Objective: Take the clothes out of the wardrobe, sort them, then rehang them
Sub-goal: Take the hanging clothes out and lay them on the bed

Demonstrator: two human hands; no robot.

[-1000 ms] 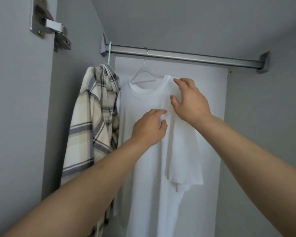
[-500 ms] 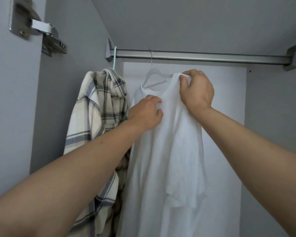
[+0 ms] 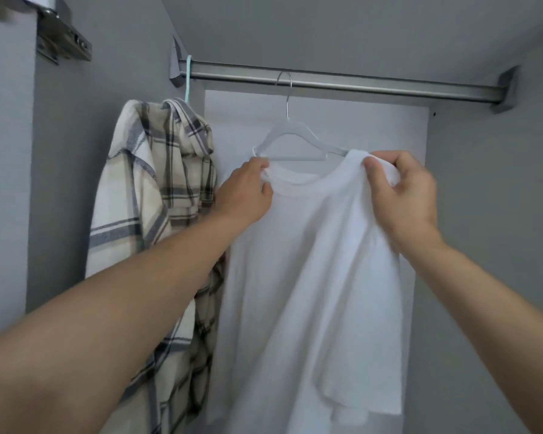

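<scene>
The white shirt (image 3: 311, 261) hangs near the middle of the rail (image 3: 342, 81); the left hand (image 3: 245, 195) pinches its left shoulder; the right hand (image 3: 402, 195) grips the right shoulder, just beside the hanger (image 3: 290, 137) tip; the plaid shirt (image 3: 151, 214) hangs left.

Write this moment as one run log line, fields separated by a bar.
left hand: grips white T-shirt collar | right hand: grips T-shirt shoulder | clear hanger: on rail | plaid shirt: hanging left
</scene>
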